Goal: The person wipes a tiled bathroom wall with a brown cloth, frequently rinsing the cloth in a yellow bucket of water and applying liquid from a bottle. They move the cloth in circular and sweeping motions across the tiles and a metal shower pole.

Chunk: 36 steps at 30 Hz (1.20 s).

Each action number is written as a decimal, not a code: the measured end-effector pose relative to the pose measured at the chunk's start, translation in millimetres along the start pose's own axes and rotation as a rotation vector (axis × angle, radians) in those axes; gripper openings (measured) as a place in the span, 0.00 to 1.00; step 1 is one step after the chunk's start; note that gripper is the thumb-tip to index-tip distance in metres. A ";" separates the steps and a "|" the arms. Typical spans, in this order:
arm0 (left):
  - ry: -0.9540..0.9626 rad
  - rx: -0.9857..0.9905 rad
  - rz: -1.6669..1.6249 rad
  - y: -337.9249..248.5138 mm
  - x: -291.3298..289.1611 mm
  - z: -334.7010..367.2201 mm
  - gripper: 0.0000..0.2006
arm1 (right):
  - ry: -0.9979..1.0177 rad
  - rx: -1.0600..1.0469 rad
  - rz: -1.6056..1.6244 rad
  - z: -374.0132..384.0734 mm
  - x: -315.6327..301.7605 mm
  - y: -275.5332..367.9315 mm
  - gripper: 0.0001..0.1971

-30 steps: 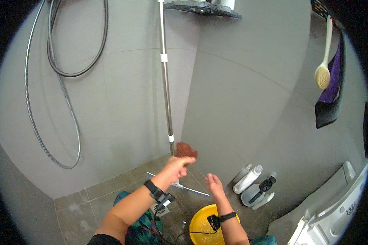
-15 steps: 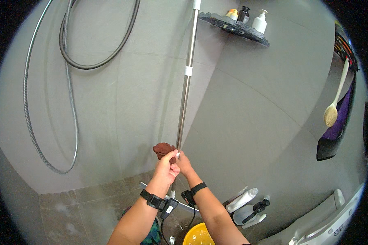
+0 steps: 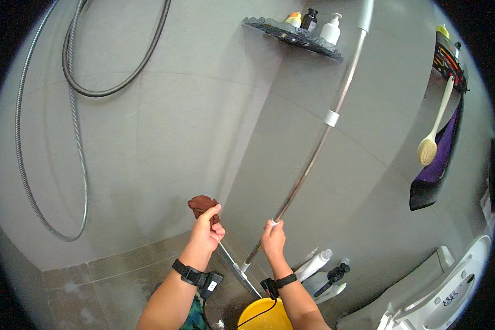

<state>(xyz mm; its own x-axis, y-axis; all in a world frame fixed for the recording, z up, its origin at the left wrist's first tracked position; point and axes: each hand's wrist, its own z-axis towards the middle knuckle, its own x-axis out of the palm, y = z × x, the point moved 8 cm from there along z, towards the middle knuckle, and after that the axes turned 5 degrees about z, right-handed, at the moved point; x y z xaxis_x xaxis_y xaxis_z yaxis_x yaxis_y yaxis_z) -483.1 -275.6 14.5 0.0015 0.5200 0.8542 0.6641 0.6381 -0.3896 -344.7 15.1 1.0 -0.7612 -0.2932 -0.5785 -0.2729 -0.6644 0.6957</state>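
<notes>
My left hand (image 3: 204, 236) is closed around a crumpled brown cloth (image 3: 201, 204), which bulges out above the fingers. With my right hand (image 3: 273, 241) I grip a long metal pole (image 3: 309, 165) at a white collar low on its shaft. The pole leans to the right, its upper end running out of the picture. At its lower end sits a floor squeegee head (image 3: 241, 269), a long narrow bar slanting across the floor between my forearms.
A yellow bucket (image 3: 278, 319) stands below my right forearm. Several bottles (image 3: 313, 266) stand along the right wall, beside the white toilet (image 3: 393, 294). A corner shelf (image 3: 294, 36) holds bottles. A bath brush (image 3: 435, 126) and a shower hose (image 3: 80, 148) hang on the walls.
My hands have moved apart, the right one to the right, the cloth staying in the left. The pole has tipped from nearly upright to leaning right, and the squeegee bar has turned steeper.
</notes>
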 end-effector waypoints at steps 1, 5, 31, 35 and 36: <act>-0.033 -0.012 0.015 2.0 -2.3 -0.5 0.21 | -0.015 0.028 0.009 5.3 -6.9 -9.4 0.24; -0.041 -0.069 0.033 19.7 -1.5 6.1 0.21 | -0.035 0.032 0.012 32.6 -23.8 -46.0 0.25; 0.038 -0.098 0.145 82.1 5.8 37.1 0.17 | 0.306 0.040 0.038 53.6 12.9 -136.5 0.33; 0.063 -0.075 0.064 67.5 -10.9 46.6 0.16 | 0.486 0.060 -0.086 -45.7 -30.9 -156.0 0.33; 0.075 -0.085 0.042 66.7 -14.1 48.3 0.16 | 0.577 0.093 -0.133 -86.2 -37.5 -169.6 0.33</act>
<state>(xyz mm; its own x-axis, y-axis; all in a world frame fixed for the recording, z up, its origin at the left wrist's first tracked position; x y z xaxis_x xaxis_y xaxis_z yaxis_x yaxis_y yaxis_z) -474.9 -213.0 -40.2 0.0847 0.4996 0.8621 0.7229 0.5646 -0.3982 -219.1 79.5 -132.0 -0.2814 -0.5549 -0.7829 -0.4137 -0.6660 0.6207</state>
